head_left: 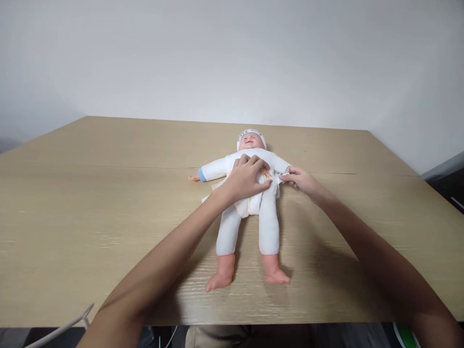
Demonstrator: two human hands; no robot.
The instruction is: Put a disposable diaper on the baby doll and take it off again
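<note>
A baby doll [268, 232] in white clothes and a white printed headband lies on its back, its feet towards me. A white diaper [248, 207] with a coloured print at the front is around its hips. My left hand [250, 176] lies over the diaper's front and the doll's belly, fingers spread and bent. At the doll's side, my right hand [300, 181] pinches a white diaper tab [283, 177] between thumb and fingers. On the other side, loose white diaper edges stick out past my left wrist. The doll's hand near my right fingers is hidden.
The doll lies on a wide wooden table [90, 217] with a seam across it. Behind it is a plain pale wall [232, 63]. A white cable or bar [68, 326] shows at the lower left, and a dark object [447, 181] stands beyond the right edge.
</note>
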